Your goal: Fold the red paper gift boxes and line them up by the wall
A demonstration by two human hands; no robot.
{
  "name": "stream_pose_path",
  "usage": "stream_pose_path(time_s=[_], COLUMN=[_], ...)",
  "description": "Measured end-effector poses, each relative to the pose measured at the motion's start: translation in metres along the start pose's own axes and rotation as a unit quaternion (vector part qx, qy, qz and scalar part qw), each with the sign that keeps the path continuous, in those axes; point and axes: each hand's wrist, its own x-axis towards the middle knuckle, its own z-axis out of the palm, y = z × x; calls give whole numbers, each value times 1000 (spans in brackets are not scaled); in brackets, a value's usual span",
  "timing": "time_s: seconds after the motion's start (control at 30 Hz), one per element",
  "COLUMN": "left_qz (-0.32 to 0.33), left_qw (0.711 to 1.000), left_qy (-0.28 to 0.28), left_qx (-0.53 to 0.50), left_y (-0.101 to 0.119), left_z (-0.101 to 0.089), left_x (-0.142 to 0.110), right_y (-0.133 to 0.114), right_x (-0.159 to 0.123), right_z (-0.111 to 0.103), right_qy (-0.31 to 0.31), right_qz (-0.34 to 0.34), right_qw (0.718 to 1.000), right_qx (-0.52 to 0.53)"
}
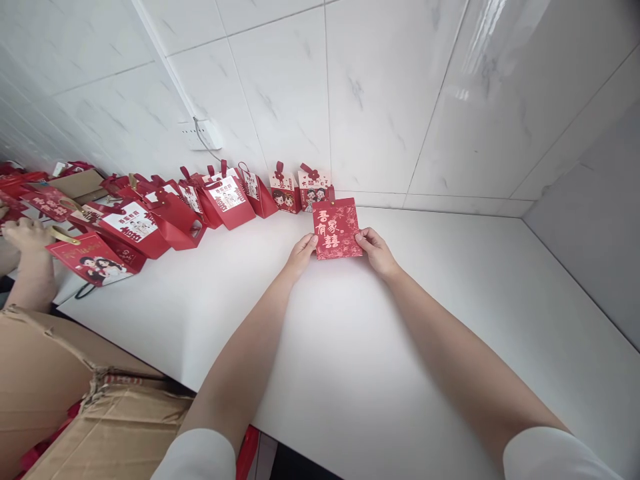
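Note:
Between both my hands is a red gift box (337, 230) with pale Chinese lettering and a flower pattern on its front. My left hand (303, 253) grips its left edge, thumb on the front face. On the opposite edge my right hand (376, 250) holds it the same way. The box is near the back of the white table (350, 333); whether its base touches the tabletop I cannot tell. Just behind it stands a small cream and red box (315, 190) with cartoon figures and a ribbon loop, partly hidden by the held one.
Several red gift boxes (233, 200) line the wall to the left, one with a cartoon couple (97, 260) nearer the front. Another person's hand (30, 233) is at the far left. An opened cardboard carton (135, 427) stands at lower left. A socket (200, 135) is on the tiled wall.

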Motion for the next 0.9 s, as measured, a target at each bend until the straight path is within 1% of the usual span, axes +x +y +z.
stream_pose_path(time_s=[0.1,0.17,0.27,0.37,0.43,0.53,0.67,0.9], left_qz=[87,104,69,37,23,14,20,16], left_qw=[995,993,997,996,994,995,996,996], left_qy=[-6,-4,-23,-68,-87,-78,-61,-52], left_qx=[53,58,12,-41,-59,-61,-63,-73], left_y=[-6,-8,-8,-7,-8,-13,-20,-18], left_z=[0,1,-2,-8,-12,-17,-18,-15], left_x=[3,4,4,3,4,7,11,10], right_y=[1,2,4,5,5,6,7,7], right_x=[1,2,2,2,3,4,5,5], right_z=[-4,-7,-8,-8,-8,-9,-10,-9], right_qy=[-10,-11,-7,-3,3,10,16,11], right_qz=[2,2,1,8,20,36,42,31], right_qw=[1000,1000,999,998,997,995,993,994], right_qx=[18,27,45,66,79,98,110,106])
